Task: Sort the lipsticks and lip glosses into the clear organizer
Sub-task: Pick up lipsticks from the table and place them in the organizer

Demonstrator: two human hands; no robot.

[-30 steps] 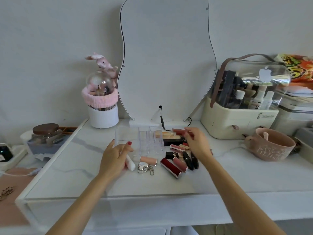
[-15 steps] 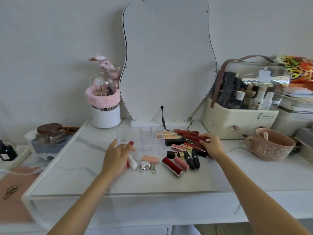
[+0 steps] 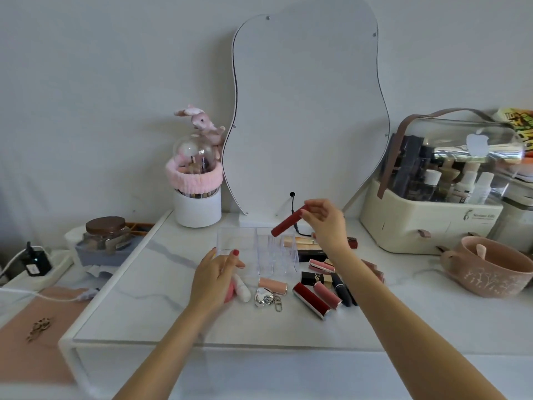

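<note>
The clear organizer (image 3: 261, 249) stands on the white marble tabletop (image 3: 150, 307), in front of the mirror. My right hand (image 3: 324, 223) pinches a red lip gloss tube (image 3: 285, 226) by its upper end, tilted, its lower end just above the organizer's slots. My left hand (image 3: 215, 280) rests with relaxed fingers against the organizer's front left corner, beside a white tube (image 3: 242, 288). Loose on the table to the right lie a dark red lipstick (image 3: 311, 301), a pink one (image 3: 327, 294), a black and gold one (image 3: 315, 278) and a peach tube (image 3: 272, 285).
A silver heart keychain (image 3: 264, 295) lies in front of the organizer. A wavy mirror (image 3: 305, 111) with a black cable (image 3: 293, 203) stands behind. A white brush holder (image 3: 197, 210) is back left, a cream cosmetics case (image 3: 427, 229) and pink mug (image 3: 487, 272) right.
My right hand picked the red tube from the pile on the right, lifted it and carried it left over the organizer. The left hand stayed in place.
</note>
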